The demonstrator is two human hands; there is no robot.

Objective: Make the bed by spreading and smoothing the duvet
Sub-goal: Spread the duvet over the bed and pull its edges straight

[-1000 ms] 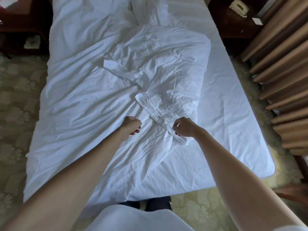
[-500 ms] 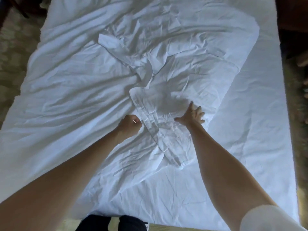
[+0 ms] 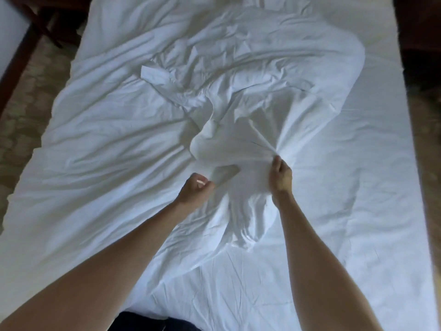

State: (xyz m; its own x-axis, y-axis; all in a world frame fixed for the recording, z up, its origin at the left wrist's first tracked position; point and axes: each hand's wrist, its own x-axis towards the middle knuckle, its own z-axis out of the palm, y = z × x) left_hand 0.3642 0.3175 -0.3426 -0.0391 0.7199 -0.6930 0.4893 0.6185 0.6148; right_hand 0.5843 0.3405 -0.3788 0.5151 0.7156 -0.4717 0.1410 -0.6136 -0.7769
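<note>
Two outstretched arms, left hand and right hand fingers both clamped on rumpled duvet.

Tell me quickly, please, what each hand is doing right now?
Left hand: closed in a fist on a fold of the duvet.
Right hand: closed, pinching bunched duvet fabric.

White duvet, heavily creased, bunched across left and middle of bed. Folded flap turned back near centre. Near edge lifted into gathered peak, folds fanning from it. Right strip of bed uncovered, smooth white sheet.
</note>
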